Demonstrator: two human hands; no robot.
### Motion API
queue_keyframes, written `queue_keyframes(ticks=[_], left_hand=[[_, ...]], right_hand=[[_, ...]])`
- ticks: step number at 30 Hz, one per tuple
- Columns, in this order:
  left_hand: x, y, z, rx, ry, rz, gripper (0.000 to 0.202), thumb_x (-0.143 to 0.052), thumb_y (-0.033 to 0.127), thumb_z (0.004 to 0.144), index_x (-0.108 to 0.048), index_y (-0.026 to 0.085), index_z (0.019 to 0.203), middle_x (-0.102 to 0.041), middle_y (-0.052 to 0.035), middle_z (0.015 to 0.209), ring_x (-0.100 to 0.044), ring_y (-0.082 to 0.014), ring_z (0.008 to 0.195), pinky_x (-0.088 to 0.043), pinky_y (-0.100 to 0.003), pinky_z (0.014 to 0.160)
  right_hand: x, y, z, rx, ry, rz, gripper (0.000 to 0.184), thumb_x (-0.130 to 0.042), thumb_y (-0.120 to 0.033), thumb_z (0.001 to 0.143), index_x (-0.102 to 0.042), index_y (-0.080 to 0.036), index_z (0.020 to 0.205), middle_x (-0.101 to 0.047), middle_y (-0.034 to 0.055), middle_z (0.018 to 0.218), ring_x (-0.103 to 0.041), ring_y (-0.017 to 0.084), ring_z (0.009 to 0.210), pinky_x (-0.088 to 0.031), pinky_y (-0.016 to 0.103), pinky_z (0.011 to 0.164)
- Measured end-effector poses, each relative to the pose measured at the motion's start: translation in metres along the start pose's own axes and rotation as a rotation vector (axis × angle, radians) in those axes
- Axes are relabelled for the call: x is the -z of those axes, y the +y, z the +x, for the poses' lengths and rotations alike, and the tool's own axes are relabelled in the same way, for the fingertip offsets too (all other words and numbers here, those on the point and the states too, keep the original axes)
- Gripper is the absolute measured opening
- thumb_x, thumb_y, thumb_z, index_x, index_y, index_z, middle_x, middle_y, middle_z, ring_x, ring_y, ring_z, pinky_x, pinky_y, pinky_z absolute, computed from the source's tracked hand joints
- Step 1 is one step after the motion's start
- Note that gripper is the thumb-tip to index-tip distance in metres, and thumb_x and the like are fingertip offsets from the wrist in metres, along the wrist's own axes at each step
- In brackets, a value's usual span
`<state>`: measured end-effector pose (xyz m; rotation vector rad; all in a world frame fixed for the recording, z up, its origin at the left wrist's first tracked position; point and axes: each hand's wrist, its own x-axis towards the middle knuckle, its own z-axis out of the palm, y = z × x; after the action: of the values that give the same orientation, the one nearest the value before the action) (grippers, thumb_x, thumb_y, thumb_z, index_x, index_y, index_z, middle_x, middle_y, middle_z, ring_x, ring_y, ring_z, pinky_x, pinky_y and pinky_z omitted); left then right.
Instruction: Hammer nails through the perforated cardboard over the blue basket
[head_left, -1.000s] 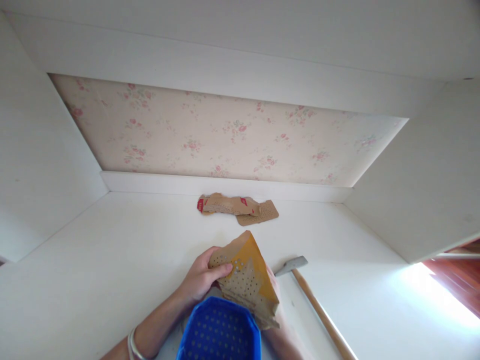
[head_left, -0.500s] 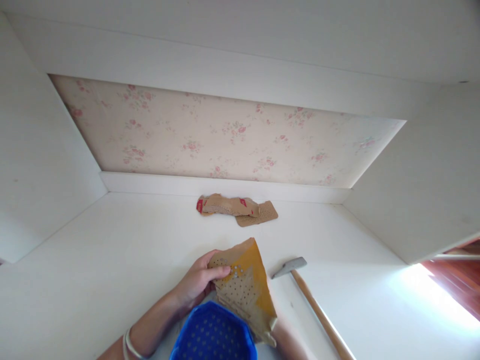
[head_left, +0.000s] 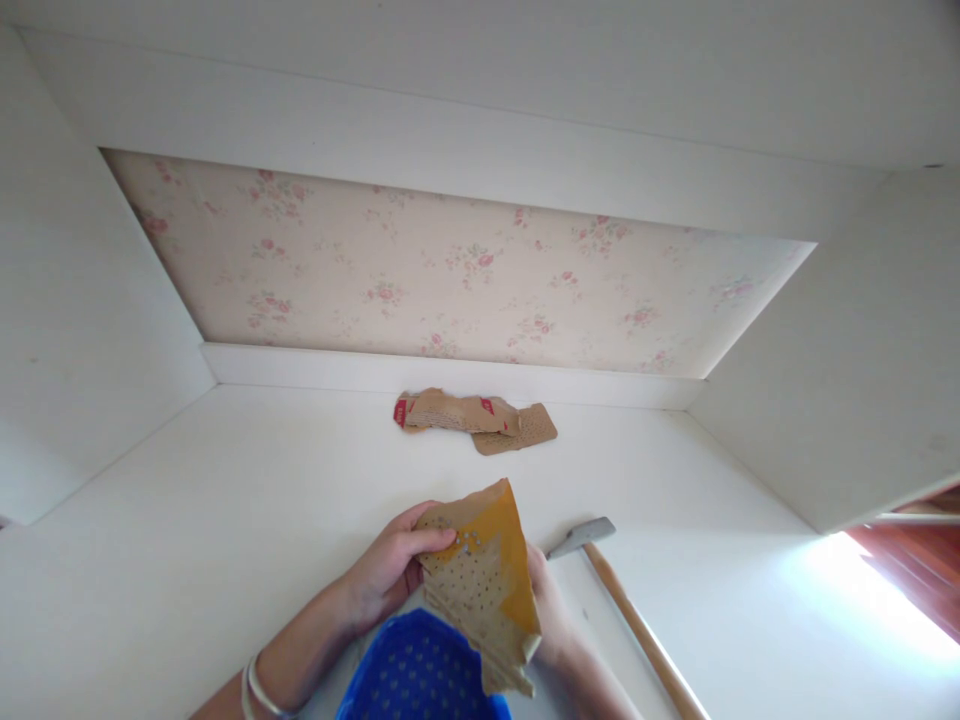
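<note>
My left hand (head_left: 390, 565) grips a torn piece of cardboard (head_left: 480, 580) by its left edge, thumb on top. The cardboard is brown with an ochre-yellow patch and many small punched holes. A few small grey bits, perhaps nail heads, show near my thumb. Behind the cardboard's right edge is my right hand (head_left: 551, 605), its fingers mostly hidden. Partly covered by the cardboard's lower end, a blue container (head_left: 420, 665) with a dotted inner surface stands at the bottom of the view.
A hammer (head_left: 637, 620) with a wooden handle lies on the white surface (head_left: 225, 530), right of my hands. Torn brown cardboard strips (head_left: 465, 412) with red print lie at the back. White panels enclose both sides, and floral wallpaper (head_left: 465, 270) covers the back.
My right hand shows more beside the cardboard's right edge. The cardboard has shifted slightly left, its lower end covering more of the blue container.
</note>
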<state>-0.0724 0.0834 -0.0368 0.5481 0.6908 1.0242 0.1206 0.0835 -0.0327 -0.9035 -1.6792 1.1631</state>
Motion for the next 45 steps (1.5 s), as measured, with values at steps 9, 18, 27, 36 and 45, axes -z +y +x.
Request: queue_keyframes(ticks=[9,18,27,36,45], left_hand=[[0.002,0.0,0.0,0.021,0.016,0.043,0.021,-0.076,0.017,0.076,-0.068,0.014,0.095,-0.074,-0.0082,0.09,-0.069,-0.0214,0.08,-0.053,-0.033,0.075],[-0.003,0.004,-0.002,-0.02,0.063,0.171,0.025,-0.081,0.018,0.068,-0.068,0.013,0.089,-0.072,-0.0057,0.082,-0.066,-0.0182,0.074,-0.049,-0.027,0.067],[-0.007,0.005,-0.002,-0.015,0.059,0.201,0.027,-0.081,0.018,0.067,-0.068,0.013,0.089,-0.071,-0.005,0.082,-0.065,-0.0182,0.075,-0.046,-0.026,0.067],[-0.004,0.004,0.001,-0.007,0.054,0.13,0.023,-0.079,0.016,0.07,-0.068,0.013,0.09,-0.073,-0.0062,0.085,-0.066,-0.0177,0.075,-0.049,-0.027,0.068],[-0.003,0.003,0.003,-0.047,0.065,0.064,0.022,-0.08,0.017,0.07,-0.07,0.013,0.09,-0.074,-0.0066,0.086,-0.068,-0.0183,0.076,-0.05,-0.027,0.07]], right_hand=[[-0.003,0.013,-0.006,0.001,-0.017,-0.038,0.027,-0.063,-0.019,0.078,-0.073,-0.025,0.102,-0.076,0.0057,0.095,-0.07,0.03,0.087,-0.059,0.037,0.075],[-0.001,0.011,-0.004,0.036,0.001,-0.106,0.015,-0.059,-0.022,0.083,-0.074,-0.021,0.081,-0.071,0.0042,0.073,-0.068,0.023,0.077,-0.058,0.031,0.07],[-0.001,0.003,0.0,0.039,0.053,-0.107,0.016,-0.06,-0.021,0.079,-0.07,-0.021,0.066,-0.068,0.003,0.067,-0.066,0.023,0.076,-0.056,0.031,0.066],[-0.001,0.004,0.0,-0.03,0.039,-0.039,0.02,-0.065,-0.033,0.079,-0.074,-0.02,0.091,-0.073,0.0068,0.095,-0.065,0.023,0.08,-0.056,0.03,0.063],[0.005,-0.002,0.0,-0.051,-0.005,0.023,0.02,-0.06,-0.022,0.081,-0.077,-0.022,0.093,-0.066,0.007,0.11,-0.063,0.024,0.1,-0.053,0.032,0.085]])
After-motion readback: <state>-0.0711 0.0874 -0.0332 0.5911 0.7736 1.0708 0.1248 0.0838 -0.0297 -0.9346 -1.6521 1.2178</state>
